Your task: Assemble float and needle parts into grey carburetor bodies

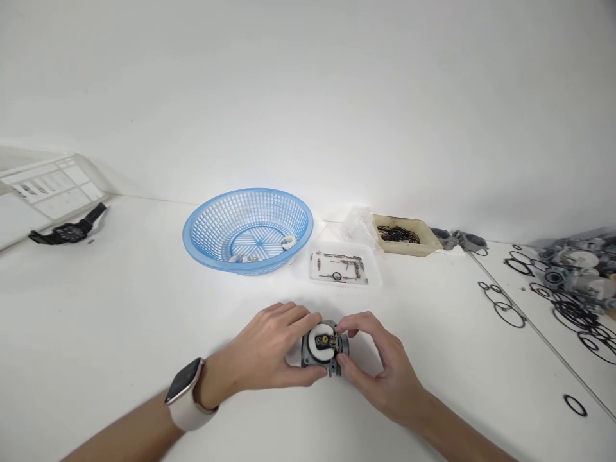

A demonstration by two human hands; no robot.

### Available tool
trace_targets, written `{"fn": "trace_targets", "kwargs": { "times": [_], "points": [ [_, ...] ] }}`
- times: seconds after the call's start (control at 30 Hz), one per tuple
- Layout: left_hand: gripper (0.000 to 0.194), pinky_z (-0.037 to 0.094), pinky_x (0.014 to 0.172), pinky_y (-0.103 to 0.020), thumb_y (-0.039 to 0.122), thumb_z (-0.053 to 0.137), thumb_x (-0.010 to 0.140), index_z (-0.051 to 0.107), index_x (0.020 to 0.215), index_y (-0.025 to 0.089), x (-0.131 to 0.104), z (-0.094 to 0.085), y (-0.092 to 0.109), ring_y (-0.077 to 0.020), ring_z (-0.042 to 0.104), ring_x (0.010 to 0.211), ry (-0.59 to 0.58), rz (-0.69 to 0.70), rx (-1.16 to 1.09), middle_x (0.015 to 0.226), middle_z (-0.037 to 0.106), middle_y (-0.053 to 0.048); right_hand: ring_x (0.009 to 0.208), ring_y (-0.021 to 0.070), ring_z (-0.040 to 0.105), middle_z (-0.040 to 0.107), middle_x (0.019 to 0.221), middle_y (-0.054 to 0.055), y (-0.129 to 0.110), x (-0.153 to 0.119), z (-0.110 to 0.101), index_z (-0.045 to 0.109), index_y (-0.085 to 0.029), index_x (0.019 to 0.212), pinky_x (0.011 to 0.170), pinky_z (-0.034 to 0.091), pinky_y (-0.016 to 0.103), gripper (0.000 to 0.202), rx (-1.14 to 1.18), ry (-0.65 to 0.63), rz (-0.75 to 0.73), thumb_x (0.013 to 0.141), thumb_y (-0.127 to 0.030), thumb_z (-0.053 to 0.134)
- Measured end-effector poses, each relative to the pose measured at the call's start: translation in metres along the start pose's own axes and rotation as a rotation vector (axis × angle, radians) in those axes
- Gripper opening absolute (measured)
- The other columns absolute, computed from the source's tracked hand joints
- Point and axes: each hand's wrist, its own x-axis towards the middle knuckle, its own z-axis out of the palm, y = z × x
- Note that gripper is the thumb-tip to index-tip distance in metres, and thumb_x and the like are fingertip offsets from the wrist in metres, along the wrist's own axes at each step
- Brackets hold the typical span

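A grey metal carburetor [312,357] sits on the white table with its open underside facing up. Inside it lies a white U-shaped float [316,345] around a dark middle with brass parts [325,339]. My left hand [269,350] grips the carburetor from the left, thumb along the near side and fingers at the far side. From the right, the thumb and forefinger of my right hand [380,362] close on the carburetor's right edge, by the float's hinge end. Whether a small part is pinched between those fingertips I cannot make out.
Beyond my hands stand a blue plastic basket [248,263] with several white floats and a clear tray [375,273] of small metal parts. A yellowish bin [428,239] holds black rings. More rings [510,314] and carburetors [584,285] lie right; a black watch [70,232] lies left.
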Motion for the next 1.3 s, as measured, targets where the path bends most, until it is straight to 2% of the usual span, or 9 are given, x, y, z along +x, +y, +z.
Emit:
{"fn": "trace_targets", "kwargs": {
  "times": [0.17, 0.47, 1.07, 1.3],
  "points": [
    [0.049, 0.051, 0.073, -0.039, 0.050, 0.074, 0.088, 0.055, 0.123, 0.022, 0.0004, 0.0004, -0.0014, -0.0234, 0.067, 0.080, -0.006, 0.007, 0.020, 0.095, 0.071, -0.001, 0.096, 0.0211, 0.064, 0.069, 0.107, 0.002, -0.0004, 0.0002, -0.0007, 0.060, -0.029, 0.125, 0.084, 0.057, 0.035, 0.043, 0.020, -0.007, -0.059, 0.087, -0.009, 0.065],
    [0.048, 0.050, 0.071, -0.038, 0.050, 0.073, 0.086, 0.057, 0.122, 0.022, -0.0004, -0.0023, 0.0001, -0.0227, 0.065, 0.075, -0.011, 0.001, 0.024, 0.088, 0.068, 0.000, 0.097, 0.0206, 0.065, 0.069, 0.107, 0.003, -0.0002, 0.0014, 0.0029, 0.061, -0.029, 0.123, 0.084, 0.059, 0.034, 0.037, 0.005, 0.012, -0.041, 0.091, -0.009, 0.062],
    [0.047, 0.049, 0.069, -0.037, 0.044, 0.074, 0.085, 0.057, 0.123, 0.022, 0.0004, -0.0015, 0.0005, -0.0226, 0.064, 0.076, 0.010, 0.005, 0.026, 0.088, 0.067, -0.001, 0.091, 0.0185, 0.062, 0.067, 0.104, 0.002, -0.0007, 0.0040, 0.0039, 0.061, -0.029, 0.121, 0.082, 0.056, 0.034, 0.040, 0.061, 0.002, -0.016, 0.088, -0.007, 0.062],
    [0.040, 0.048, 0.067, -0.036, 0.040, 0.071, 0.085, 0.058, 0.118, 0.022, -0.0008, -0.0016, -0.0005, -0.0229, 0.062, 0.075, -0.004, -0.006, 0.019, 0.087, 0.066, -0.001, 0.093, 0.0190, 0.063, 0.067, 0.106, 0.003, -0.0009, 0.0047, 0.0047, 0.062, -0.030, 0.122, 0.082, 0.056, 0.034, 0.041, 0.069, 0.003, -0.019, 0.089, -0.006, 0.061]
  ]
}}
